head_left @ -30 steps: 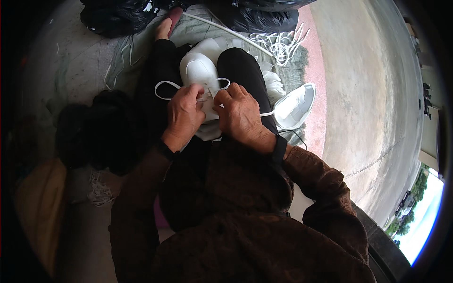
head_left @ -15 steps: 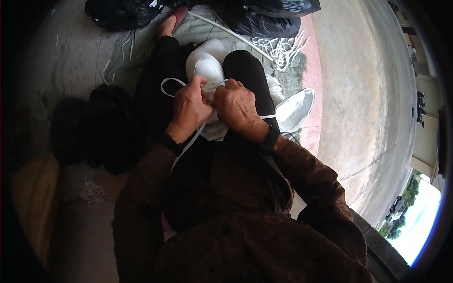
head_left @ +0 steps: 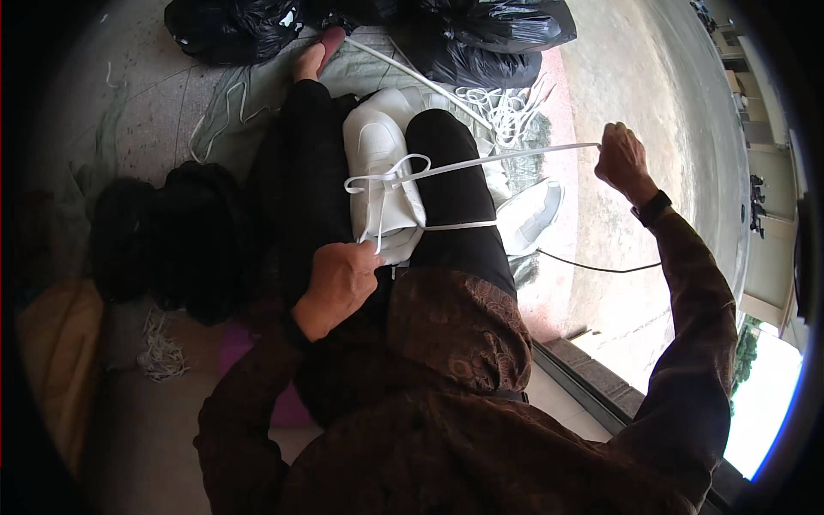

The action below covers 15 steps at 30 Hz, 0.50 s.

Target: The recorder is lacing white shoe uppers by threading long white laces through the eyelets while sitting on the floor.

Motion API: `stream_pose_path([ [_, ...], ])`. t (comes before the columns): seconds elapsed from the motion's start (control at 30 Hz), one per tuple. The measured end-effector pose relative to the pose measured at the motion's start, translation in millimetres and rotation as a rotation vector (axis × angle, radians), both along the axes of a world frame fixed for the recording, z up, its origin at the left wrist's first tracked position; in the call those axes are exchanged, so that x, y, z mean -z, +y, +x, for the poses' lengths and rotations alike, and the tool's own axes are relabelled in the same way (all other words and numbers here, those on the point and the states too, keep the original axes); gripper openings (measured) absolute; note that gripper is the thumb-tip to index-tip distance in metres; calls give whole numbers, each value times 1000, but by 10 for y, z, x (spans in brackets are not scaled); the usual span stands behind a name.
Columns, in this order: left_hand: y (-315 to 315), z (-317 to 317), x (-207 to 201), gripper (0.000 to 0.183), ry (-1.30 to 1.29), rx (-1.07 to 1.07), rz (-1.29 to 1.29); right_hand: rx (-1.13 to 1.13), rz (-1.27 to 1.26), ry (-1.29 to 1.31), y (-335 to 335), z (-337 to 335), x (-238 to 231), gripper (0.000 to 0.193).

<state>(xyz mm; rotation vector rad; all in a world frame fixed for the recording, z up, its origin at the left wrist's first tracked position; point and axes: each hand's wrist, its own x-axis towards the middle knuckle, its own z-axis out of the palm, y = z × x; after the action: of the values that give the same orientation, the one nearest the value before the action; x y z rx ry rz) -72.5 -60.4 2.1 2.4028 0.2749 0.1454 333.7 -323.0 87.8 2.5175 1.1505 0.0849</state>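
A white shoe [head_left: 382, 167] lies on my lap between my legs in black trousers. A white lace [head_left: 481, 161] crosses its top and forms a loop. My right hand [head_left: 620, 159] is raised far out to the right and grips one end of the lace, which is stretched taut. My left hand [head_left: 339, 283] rests at the shoe's near end and pinches the other end of the lace.
A second white shoe [head_left: 532, 215] lies on the ground to the right of my knee. Loose white laces [head_left: 506, 107] are heaped beyond it. Black plastic bags [head_left: 232, 26] sit at the top. A dark bundle [head_left: 163, 240] lies on the left.
Both hands were together on the shoe's laces. My right hand has swung far out to the right, drawing the lace tight; my left hand has slid back toward my body.
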Motion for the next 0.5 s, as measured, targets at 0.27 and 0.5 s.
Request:
stream_pose_path([
  [0.27, 1478, -1477, -16, 16, -110, -863, -990, 391, -164, 488, -1159, -892, 1123, 24],
  [0.5, 1036, -418, -74, 12, -58, -420, 283, -12, 751, 574, 610, -1390, 826, 3],
])
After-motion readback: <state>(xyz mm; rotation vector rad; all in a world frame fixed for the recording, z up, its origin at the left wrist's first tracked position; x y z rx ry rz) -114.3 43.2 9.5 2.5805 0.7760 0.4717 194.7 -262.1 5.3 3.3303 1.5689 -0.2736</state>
